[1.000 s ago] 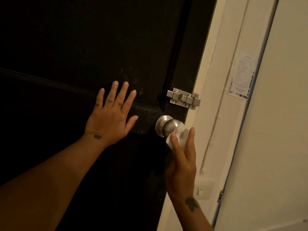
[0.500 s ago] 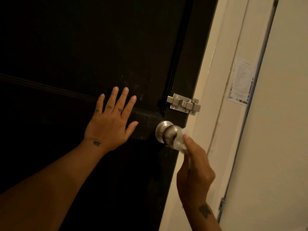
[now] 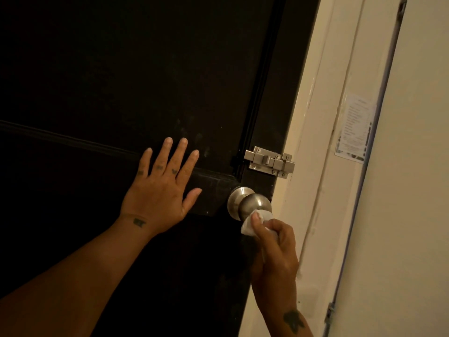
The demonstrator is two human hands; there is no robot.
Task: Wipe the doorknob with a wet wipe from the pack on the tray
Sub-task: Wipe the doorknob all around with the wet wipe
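Note:
A round silver doorknob [image 3: 252, 203] sticks out of the right edge of a dark door [image 3: 121, 81]. My right hand [image 3: 275, 249] comes up from below and pinches a crumpled white wet wipe [image 3: 250, 223] against the knob's lower side. My left hand [image 3: 161, 188] lies flat on the door, fingers spread, just left of the knob and apart from it. The wipe pack and the tray are out of view.
A metal slide bolt [image 3: 269, 162] is screwed to the door just above the knob. A cream door frame [image 3: 323, 142] runs along the right. A printed paper notice [image 3: 356, 128] is stuck to the wall beyond it.
My right hand has curled its fingers around the wipe and slid from the knob's front face to its underside. My left hand stays pressed flat on the door.

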